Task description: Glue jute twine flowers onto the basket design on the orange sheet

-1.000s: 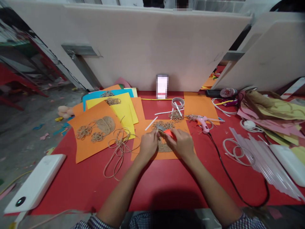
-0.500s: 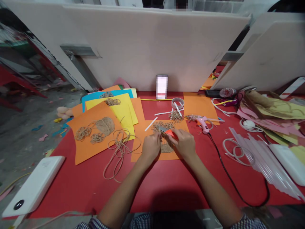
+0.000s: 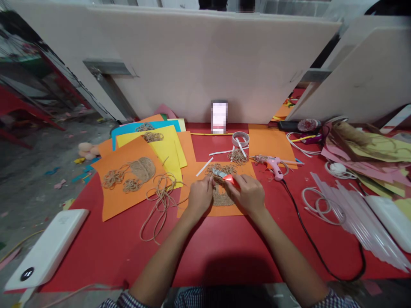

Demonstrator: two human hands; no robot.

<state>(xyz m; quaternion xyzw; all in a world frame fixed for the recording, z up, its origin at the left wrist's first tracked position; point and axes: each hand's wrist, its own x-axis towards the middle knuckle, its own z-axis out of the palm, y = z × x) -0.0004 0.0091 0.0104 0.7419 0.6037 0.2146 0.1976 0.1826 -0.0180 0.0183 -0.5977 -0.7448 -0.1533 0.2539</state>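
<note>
My right hand (image 3: 248, 193) is closed around a cutter knife (image 3: 227, 177) with an orange-red handle; its silvery blade points left toward my left fingertips. My left hand (image 3: 201, 196) is closed in a pinch beside the blade tip, apparently on a bit of brown twine, though the fingers hide most of it. Beneath both hands lies an orange sheet (image 3: 236, 210). On it are looped twine flowers and a woven twine basket shape (image 3: 222, 198), partly covered by the hands.
Left of my hands are loose twine (image 3: 163, 197) and another orange sheet (image 3: 112, 205) bearing twine shapes. A pink glue gun (image 3: 275, 166), tape roll (image 3: 240, 139) and clear glue sticks (image 3: 362, 218) lie to the right. A phone (image 3: 219, 116) stands against the white board.
The knife has turned slightly, and its blade now catches more light. My left hand has shifted a little left, away from the knife handle, uncovering more of the twine basket.
</note>
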